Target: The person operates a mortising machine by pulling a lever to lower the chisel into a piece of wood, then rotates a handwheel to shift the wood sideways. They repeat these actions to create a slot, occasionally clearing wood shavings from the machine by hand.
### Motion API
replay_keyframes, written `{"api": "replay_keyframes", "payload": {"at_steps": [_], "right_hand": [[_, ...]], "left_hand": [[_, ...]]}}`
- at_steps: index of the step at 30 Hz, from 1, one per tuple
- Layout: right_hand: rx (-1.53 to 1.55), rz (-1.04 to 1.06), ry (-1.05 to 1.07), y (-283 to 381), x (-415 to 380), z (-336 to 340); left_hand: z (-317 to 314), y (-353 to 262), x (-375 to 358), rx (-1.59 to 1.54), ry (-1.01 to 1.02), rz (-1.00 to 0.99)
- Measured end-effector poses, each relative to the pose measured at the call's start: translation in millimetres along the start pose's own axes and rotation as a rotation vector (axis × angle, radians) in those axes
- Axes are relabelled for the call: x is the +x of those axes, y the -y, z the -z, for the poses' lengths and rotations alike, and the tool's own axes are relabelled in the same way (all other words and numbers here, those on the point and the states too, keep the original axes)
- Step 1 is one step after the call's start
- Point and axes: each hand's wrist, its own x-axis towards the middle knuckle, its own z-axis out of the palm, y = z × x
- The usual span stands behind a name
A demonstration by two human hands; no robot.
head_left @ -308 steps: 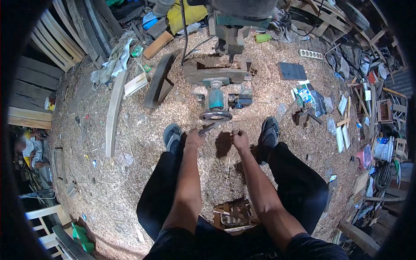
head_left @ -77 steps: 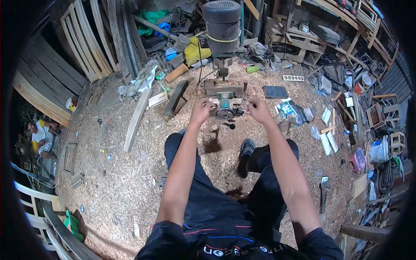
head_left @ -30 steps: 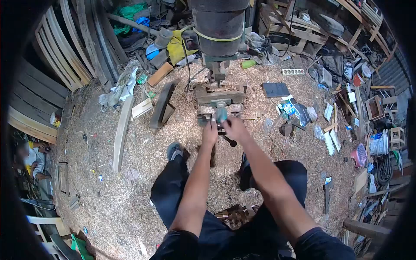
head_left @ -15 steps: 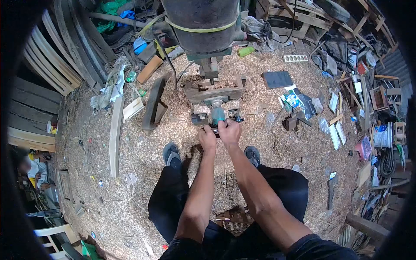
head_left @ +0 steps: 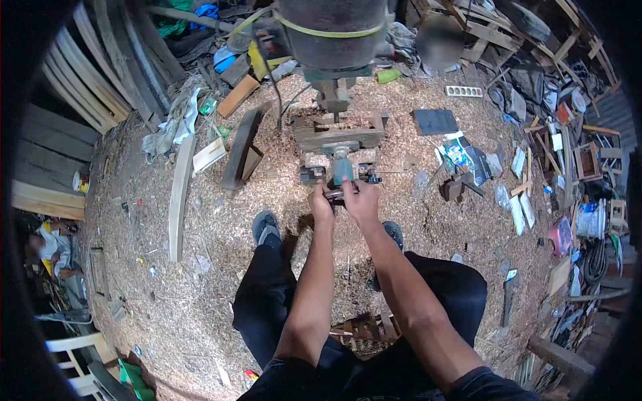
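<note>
And there it was, not a word, brand, number or sign that could be read anywhere! The packet point(head_left: 457, 154) on the floor showed coloured markings, but they were too small and blurred to make out. Over on the right, the pale bucket point(head_left: 591, 219) carried a blue patch, and no lettering came through there either.
</note>
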Motion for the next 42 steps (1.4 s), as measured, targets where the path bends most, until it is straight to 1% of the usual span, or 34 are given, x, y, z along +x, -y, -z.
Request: {"api": "replay_keyframes", "payload": {"at_steps": [1, 2, 3, 6, 8, 9, 10, 11, 13, 14, 17, 18, 19, 20, 21, 23, 24, 25, 27, 28, 29, 31, 32, 35, 36, 39, 42], "right_hand": [[0.037, -0.075, 0.023, -3.1, 1.6, 0.9], [0.075, -0.147, 0.054, -5.6, 2.3, 1.2], [0.118, -0.221, 0.088, -10.1, 1.3, -2.0], [0.153, -0.184, 0.079, -23.1, -2.2, -9.2], [0.144, -0.177, 0.042, -31.4, 1.7, -16.0], [0.141, -0.183, 0.047, -32.1, -0.5, -15.6], [0.140, -0.183, 0.049, -33.0, 2.2, -15.3], [0.140, -0.187, 0.049, -32.7, 1.2, -14.9], [0.239, -0.183, 0.020, -33.3, 3.3, -14.3], [0.276, -0.199, 0.027, -39.3, 1.8, -17.2], [0.379, -0.267, 0.086, -34.1, -4.5, -8.5], [0.402, -0.285, 0.104, -37.5, -0.3, -9.5], [0.425, -0.301, 0.128, -39.7, 2.4, -10.2], [0.459, -0.260, 0.147, -41.3, 2.2, -9.2], [0.393, -0.241, 0.159, -43.8, 3.4, -8.1], [0.274, -0.195, 0.183, -46.7, 6.6, -8.6], [0.218, -0.227, 0.216, -26.5, 9.1, 4.3], [0.068, -0.149, 0.205, -8.1, 11.2, 8.2], [-0.253, 0.006, 0.171, 14.7, 10.1, 15.3], [-0.224, -0.068, 0.141, 24.7, 6.1, 17.2], [-0.194, -0.046, 0.128, 16.8, 5.2, 13.7], [-0.126, -0.006, 0.107, -6.4, 2.0, -1.1], [-0.112, 0.047, 0.025, -5.1, 0.4, -3.4], [-0.108, -0.002, 0.016, -13.5, 1.8, -10.8], [-0.090, 0.004, 0.008, -13.2, 2.6, -10.9], [-0.074, -0.002, -0.037, -14.8, 2.8, -11.3], [0.117, -0.088, -0.012, -32.2, -0.7, -12.8]], "left_hand": [[-6.1, -0.5, 0.5, -0.102, -0.030, 0.040], [-5.1, 6.3, 7.1, -0.177, -0.010, 0.076], [-5.4, 7.4, 8.0, -0.134, -0.020, 0.050], [-7.2, 2.8, 3.1, -0.003, -0.039, -0.037], [-11.0, 2.7, 7.1, 0.040, -0.093, -0.034], [-5.6, 9.7, 6.7, 0.071, -0.124, -0.021], [-5.7, 15.6, 10.5, 0.137, -0.166, -0.078], [-2.3, 22.0, 9.8, 0.155, -0.166, -0.072], [-9.8, 2.3, -0.6, 0.173, -0.169, -0.075], [-17.1, -14.6, -13.4, 0.325, -0.202, -0.106], [-13.0, -9.7, -10.4, 0.526, -0.201, -0.211], [-13.6, -16.7, -12.8, 0.574, -0.149, -0.139], [-14.5, -17.3, -12.4, 0.552, -0.137, -0.132], [-16.2, -19.3, -12.8, 0.529, -0.128, -0.125], [-14.9, -21.2, -15.5, 0.508, -0.125, -0.115], [-7.8, -13.6, -13.0, 0.150, -0.049, -0.114], [6.6, 28.6, 21.1, -0.178, 0.075, -0.053], [11.6, 35.0, 18.6, -0.339, 0.127, -0.020], [-5.0, 11.5, -5.4, -0.426, -0.039, 0.293], [-9.7, 2.1, -13.0, -0.431, -0.020, 0.235], [-8.3, 10.1, -9.3, -0.415, -0.006, 0.230], [4.6, 47.5, 13.4, -0.375, 0.016, 0.217], [7.6, 53.1, 23.6, -0.352, 0.030, 0.206], [-6.2, 26.2, 3.9, -0.375, -0.062, 0.273], [-7.3, 28.3, 6.9, -0.394, -0.059, 0.301], [-8.5, 29.9, 7.7, -0.404, -0.050, 0.187], [2.9, 10.3, 1.8, 0.108, 0.049, 0.050]]}}
